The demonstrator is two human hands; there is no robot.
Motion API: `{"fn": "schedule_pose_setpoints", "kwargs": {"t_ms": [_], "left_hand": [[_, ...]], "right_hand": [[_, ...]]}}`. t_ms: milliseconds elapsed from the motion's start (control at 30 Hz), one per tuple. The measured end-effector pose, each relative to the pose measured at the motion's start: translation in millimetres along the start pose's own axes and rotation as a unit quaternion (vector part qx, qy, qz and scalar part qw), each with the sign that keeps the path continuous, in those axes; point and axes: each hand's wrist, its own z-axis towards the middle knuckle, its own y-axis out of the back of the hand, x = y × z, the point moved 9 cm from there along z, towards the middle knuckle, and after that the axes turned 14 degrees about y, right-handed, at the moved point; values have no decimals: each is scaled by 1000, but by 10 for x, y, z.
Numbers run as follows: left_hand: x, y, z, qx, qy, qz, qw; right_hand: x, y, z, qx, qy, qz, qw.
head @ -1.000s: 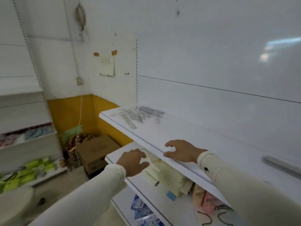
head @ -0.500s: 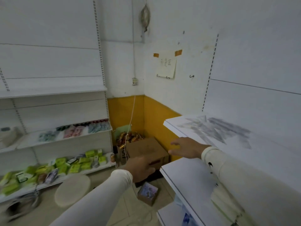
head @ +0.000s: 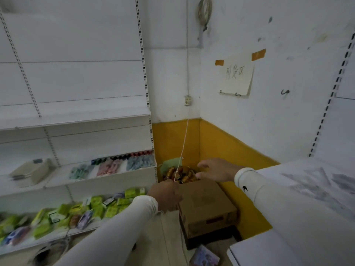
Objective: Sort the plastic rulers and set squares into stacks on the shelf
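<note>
Rulers and set squares: we see a blurred grey, see-through heap (head: 315, 181) on the white shelf (head: 288, 217) at the right of the scene; single pieces cannot be told apart.
Left hand: our left hand (head: 165, 194) hangs low in the middle, in front of the cardboard box (head: 205, 204), back toward us; we cannot tell how its fingers are set, and nothing shows in it.
Right hand: our right hand (head: 215, 169) is spread wide and empty, off the left end of the shelf, near the heap but apart from it.
Handling: we judge the pieces light, thin, stiff and slick, likely to slide over each other and hard to lift flat.
Where to hold: we would pinch an overhanging edge or corner, or slide a piece to the shelf lip first.
Risk: a careless sweep could push pieces off the left end.
</note>
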Motion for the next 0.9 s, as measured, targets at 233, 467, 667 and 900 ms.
{"fn": "schedule_pose_setpoints", "kwargs": {"t_ms": [233, 467, 667, 900], "left_hand": [[-347, 198, 1202, 0, -42, 10, 999], [-1518, 47, 2192, 35, -178, 18, 983], [-2915, 32, 2359, 62, -369, 33, 927], [-4085, -55, 1735, 120, -562, 31, 818]], "right_hand": [[-851, 449, 527, -27, -21, 13, 999], [-2094, 862, -18, -86, -176, 16, 980], [-2707, 1100, -1175, -135, -373, -17, 918], [-2362, 1042, -2428, -205, -564, -14, 799]]}}
